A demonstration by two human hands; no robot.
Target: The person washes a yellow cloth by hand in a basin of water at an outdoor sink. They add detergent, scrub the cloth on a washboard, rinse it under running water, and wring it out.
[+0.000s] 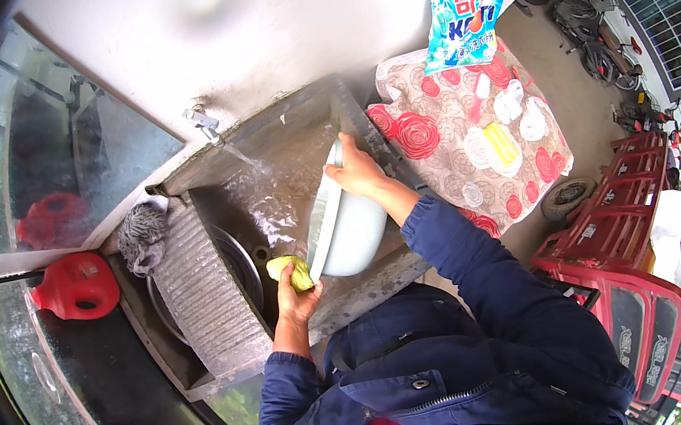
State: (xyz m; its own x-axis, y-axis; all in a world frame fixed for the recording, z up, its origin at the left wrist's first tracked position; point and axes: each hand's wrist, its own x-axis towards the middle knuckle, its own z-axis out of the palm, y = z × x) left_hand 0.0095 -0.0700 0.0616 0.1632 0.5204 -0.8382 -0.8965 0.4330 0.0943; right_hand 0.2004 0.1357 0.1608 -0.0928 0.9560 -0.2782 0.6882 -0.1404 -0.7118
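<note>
A pale blue plastic basin (352, 230) is tilted on its side over a concrete sink (340, 306), its mouth facing left. My right hand (357, 168) grips the basin's upper rim. At the lower rim, my left hand (297, 299) holds a yellow cloth (290, 271), close against the basin's edge. Water runs from a wall tap (203, 122) into the sink, away from the basin. Part of the basin's inside is hidden by its tilt.
Left of the sink are a ribbed concrete washboard (209, 294), a grey mop head (143, 232) and a red plastic jug (79, 287). A cloth-covered table (432, 174) at right bears a detergent bag (463, 19), a brush (479, 97) and a yellow bar (501, 143).
</note>
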